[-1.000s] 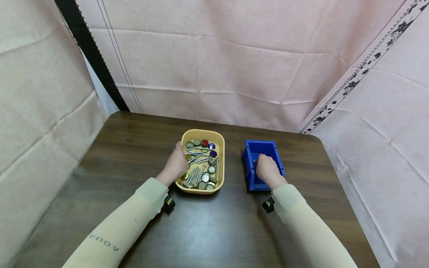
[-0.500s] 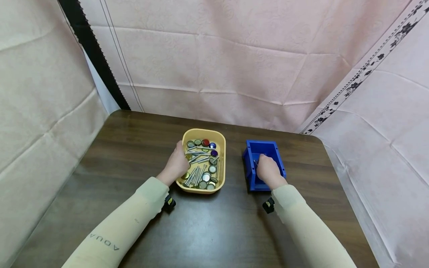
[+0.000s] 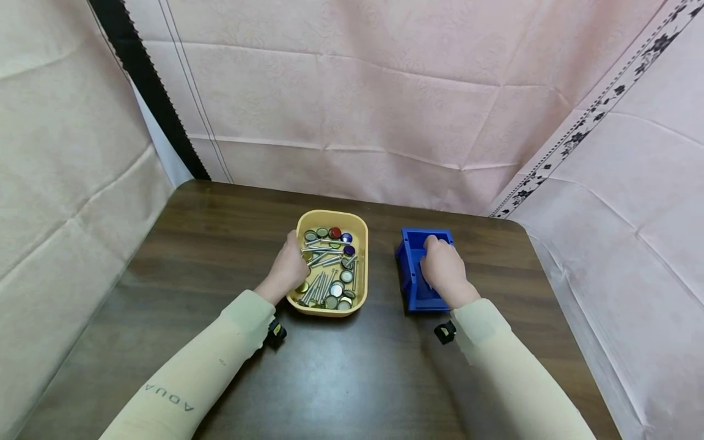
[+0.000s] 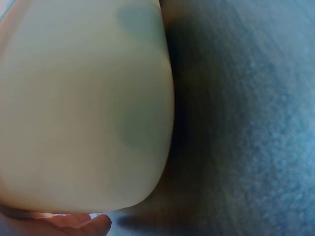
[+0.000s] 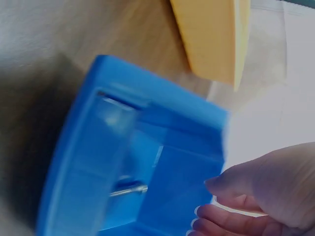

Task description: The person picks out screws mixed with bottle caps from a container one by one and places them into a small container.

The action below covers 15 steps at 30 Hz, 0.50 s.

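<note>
Your left hand (image 3: 289, 267) grips that yellow rounded-rectangular tray (image 3: 361, 275), your right hand (image 3: 443, 270) hangs over the blue plastic bin (image 3: 408, 269), fingers kinda apart, with a silver metal fastener (image 5: 130, 190) lying inside.

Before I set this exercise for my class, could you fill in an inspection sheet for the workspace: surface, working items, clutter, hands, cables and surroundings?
Surface: dark wood-grain table, both containers standing on it.
Yellow tray: holds a mix of bottle caps and long metal fasteners.
Blue bin: to the right of the tray; at least one metal fastener lies inside.
Clutter: nothing seen.
Left hand: holds the left side of the yellow tray.
Right hand: over the blue bin, its fingers apart from the fastener visible there; no held item seen.
Cables: nothing seen.
Surroundings: pale cloth behind and on both sides, with black floral trim on the right.
</note>
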Available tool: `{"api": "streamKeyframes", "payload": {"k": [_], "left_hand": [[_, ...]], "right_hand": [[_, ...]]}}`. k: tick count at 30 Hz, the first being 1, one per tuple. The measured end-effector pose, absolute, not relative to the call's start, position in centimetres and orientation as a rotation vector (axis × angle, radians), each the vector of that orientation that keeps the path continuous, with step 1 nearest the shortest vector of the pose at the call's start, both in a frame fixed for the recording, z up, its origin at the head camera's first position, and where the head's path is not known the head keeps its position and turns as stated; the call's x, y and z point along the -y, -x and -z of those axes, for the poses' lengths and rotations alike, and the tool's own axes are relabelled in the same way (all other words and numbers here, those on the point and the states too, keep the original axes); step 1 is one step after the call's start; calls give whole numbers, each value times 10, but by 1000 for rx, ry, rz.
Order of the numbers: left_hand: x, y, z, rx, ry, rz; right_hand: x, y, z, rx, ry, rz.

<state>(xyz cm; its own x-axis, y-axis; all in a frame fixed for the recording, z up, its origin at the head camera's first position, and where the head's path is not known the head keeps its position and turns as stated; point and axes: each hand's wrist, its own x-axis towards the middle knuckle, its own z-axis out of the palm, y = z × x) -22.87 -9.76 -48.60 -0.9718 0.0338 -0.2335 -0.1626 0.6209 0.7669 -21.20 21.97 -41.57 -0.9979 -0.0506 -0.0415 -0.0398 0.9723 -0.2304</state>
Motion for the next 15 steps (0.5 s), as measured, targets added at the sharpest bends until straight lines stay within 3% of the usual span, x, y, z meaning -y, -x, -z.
{"api": "streamKeyframes", "payload": {"k": [10, 15], "left_hand": [[97, 231, 489, -2615, 105, -1281], [98, 232, 489, -2617, 100, -1278]], "right_hand": [[-194, 207, 400, -3090, 222, 437], [-177, 208, 400, -3126, 454, 385]]}}
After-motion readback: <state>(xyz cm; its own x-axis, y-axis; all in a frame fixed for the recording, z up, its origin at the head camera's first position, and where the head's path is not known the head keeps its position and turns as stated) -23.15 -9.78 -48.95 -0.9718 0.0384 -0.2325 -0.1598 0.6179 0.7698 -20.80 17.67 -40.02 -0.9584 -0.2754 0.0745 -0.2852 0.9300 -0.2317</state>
